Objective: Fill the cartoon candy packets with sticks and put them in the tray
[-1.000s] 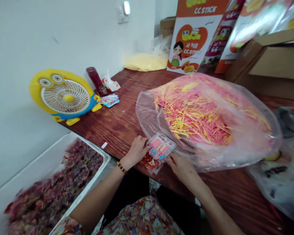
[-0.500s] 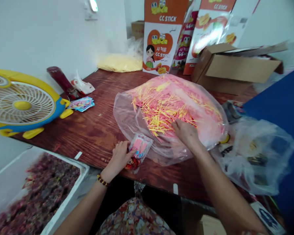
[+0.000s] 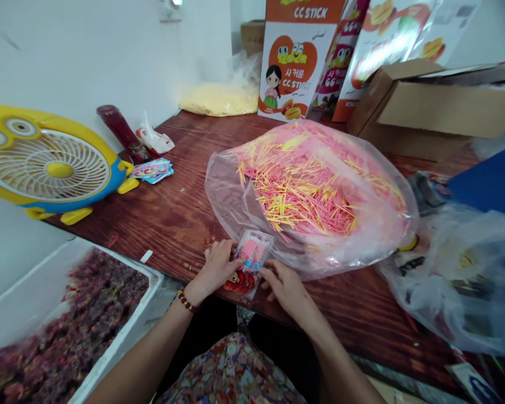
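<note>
A small clear plastic packet [image 3: 252,252] with pink and blue print and a red, goldfish-like picture at its near end lies at the table's front edge. My left hand [image 3: 219,265] grips its left side, the thumb over the print. At the packet's right edge, my right hand [image 3: 284,285] has its fingers curled and closed on the rim. Whether any sticks are under those fingers is hidden. Just beyond sits a large open clear bag [image 3: 231,188] full of thin pink and yellow sticks [image 3: 303,196].
A yellow and blue fan [image 3: 59,168] stands at the left, near a stack of printed packets [image 3: 154,170]. Below it is a white tub [image 3: 151,286] of dark reddish pieces. Printed cartons [image 3: 294,67] and an open cardboard box [image 3: 441,109] line the back. A crumpled plastic bag [image 3: 458,269] lies right.
My right hand has left the sticks in the big bag and come down to the packet's right edge. My left hand stays at the packet. The view has shifted slightly.
</note>
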